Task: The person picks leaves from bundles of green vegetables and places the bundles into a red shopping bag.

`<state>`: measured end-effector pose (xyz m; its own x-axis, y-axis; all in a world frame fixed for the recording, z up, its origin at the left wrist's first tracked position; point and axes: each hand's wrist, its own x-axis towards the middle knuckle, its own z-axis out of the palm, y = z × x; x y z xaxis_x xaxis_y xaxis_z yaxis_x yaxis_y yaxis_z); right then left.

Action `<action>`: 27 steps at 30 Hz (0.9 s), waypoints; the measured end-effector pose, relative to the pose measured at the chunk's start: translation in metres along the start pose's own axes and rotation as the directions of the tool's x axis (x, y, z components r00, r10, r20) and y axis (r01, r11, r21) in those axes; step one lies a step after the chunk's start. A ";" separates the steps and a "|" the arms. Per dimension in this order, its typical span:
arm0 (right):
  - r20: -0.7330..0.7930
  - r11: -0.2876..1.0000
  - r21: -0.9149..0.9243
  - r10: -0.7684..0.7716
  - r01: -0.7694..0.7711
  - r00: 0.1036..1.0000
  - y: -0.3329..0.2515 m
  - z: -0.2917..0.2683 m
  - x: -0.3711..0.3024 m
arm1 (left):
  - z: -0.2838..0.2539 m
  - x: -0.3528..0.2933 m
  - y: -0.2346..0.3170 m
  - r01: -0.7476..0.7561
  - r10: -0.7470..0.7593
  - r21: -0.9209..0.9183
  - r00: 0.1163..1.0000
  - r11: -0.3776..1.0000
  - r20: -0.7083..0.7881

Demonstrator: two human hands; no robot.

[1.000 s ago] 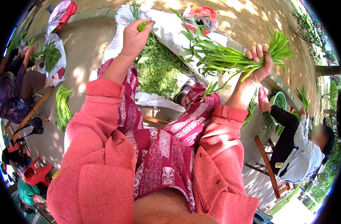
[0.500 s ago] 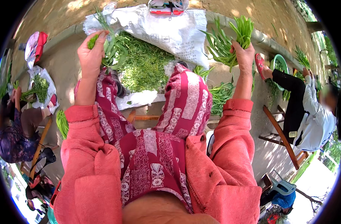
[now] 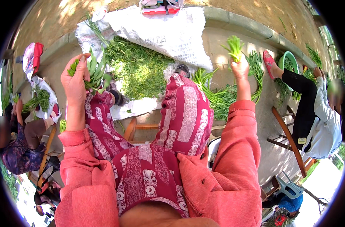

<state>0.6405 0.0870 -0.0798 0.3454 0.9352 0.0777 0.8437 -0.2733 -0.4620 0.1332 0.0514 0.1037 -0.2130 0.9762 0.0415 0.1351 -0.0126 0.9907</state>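
Observation:
My left hand (image 3: 75,81), raised over my left knee, is closed round a small bunch of leafy green stems (image 3: 98,72); its leaves stick out toward the leaf pile. Out to the right, my right hand (image 3: 240,70) grips a second bunch of green stems (image 3: 234,46). Pale ends of that bunch stand above the fist, and long leaves droop beside it. Between my feet lies a heap of loose green leaves (image 3: 138,72) on a white woven sack (image 3: 153,28). More long green stems (image 3: 221,94) rest on the ground beyond my right knee.
A red and white bag (image 3: 161,9) sits on the sack's far edge. One person (image 3: 323,117) works at the right beside a green basin (image 3: 282,62) and a wooden bench (image 3: 287,138). Another person (image 3: 21,147) sits at the left, near another sheet with greens. A curb (image 3: 240,25) runs behind.
My left hand has come nearer and further left with its stems. My right hand has moved slightly nearer and turned, so its bunch now stands more upright, with the leaves hanging to the right.

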 end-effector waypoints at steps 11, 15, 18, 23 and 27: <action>0.392 0.746 0.076 -0.632 0.661 0.668 -0.054 0.157 -0.055 | 0.010 0.010 -0.006 0.107 -0.107 0.019 0.993 0.994 0.038; 0.552 0.742 -0.051 -0.537 0.668 0.638 -0.063 0.180 -0.052 | 0.009 0.008 -0.002 0.145 -0.144 -0.025 0.989 0.989 0.046; 0.508 0.832 -0.181 -0.378 0.525 0.774 -0.040 0.212 -0.035 | 0.013 0.009 -0.001 0.153 -0.155 0.030 0.986 0.988 0.055; 0.398 0.872 -0.369 -0.166 0.323 0.902 -0.026 0.221 -0.003 | 0.018 0.012 -0.004 0.170 -0.173 0.053 0.983 0.984 0.059; 0.531 0.865 -0.457 0.079 0.207 0.844 -0.034 0.214 -0.011 | 0.027 0.018 -0.007 0.242 -0.240 -0.016 0.966 0.970 0.095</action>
<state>0.5204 0.1346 -0.2543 0.1396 0.8870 -0.4401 0.9892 -0.1454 0.0206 0.1549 0.0750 0.0939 -0.1465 0.9668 -0.2096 0.0639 0.2207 0.9733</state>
